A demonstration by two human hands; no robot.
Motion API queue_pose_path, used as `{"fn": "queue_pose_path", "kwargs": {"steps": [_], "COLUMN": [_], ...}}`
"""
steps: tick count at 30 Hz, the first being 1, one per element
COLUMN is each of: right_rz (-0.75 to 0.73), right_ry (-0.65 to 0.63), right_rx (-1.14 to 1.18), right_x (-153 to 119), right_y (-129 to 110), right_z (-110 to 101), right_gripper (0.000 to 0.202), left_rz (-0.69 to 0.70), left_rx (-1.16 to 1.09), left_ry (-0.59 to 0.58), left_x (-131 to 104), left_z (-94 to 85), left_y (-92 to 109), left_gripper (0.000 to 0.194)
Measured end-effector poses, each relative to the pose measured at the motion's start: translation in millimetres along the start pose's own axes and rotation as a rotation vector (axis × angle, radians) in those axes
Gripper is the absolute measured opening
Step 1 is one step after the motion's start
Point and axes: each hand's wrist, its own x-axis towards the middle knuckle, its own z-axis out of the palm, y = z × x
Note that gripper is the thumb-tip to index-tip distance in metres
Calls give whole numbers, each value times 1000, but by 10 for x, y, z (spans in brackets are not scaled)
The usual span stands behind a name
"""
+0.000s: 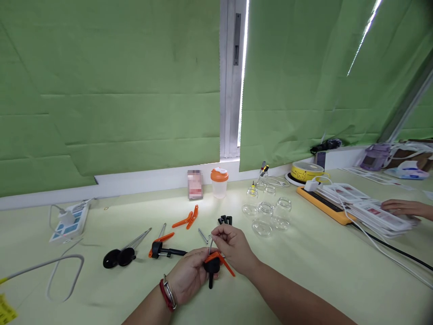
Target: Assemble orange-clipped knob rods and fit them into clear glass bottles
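Observation:
My left hand [186,277] is closed around a black plastic part [212,265], with a short black stem pointing down. An orange angled piece [227,265] sits on top of it, and a thin metal rod [210,246] rises from it. At the rod's upper end, my right hand [235,248] is pinched shut; whether it grips the rod or a tiny fitting I cannot tell. Close by lie a loose metal rod [203,235] and small black pieces [225,220]. Left of my hands is another black assembly [169,251] with an orange piece [165,238].
Two black discs with rods [118,258] and orange pieces [186,220] lie on the table. Several glass jars [265,210] stand right of an orange-lidded cup [219,184]. Power strips [323,205] and cables lie at both sides. Another person's hand [406,208] touches stacked packages [379,216].

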Motion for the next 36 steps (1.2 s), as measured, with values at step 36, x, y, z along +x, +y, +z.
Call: {"fn": "queue_pose_path", "kwargs": {"steps": [36], "right_rz": [-44], "right_ry": [-351], "right_rx": [-539], "right_x": [-96], "right_y": [-90], "right_z": [-82], "right_gripper": [83], "left_rz": [-14], "left_rx": [-114], "left_ry": [8], "left_x": [11], "left_z": [-32], "left_y": [4], "left_gripper": [16]}}
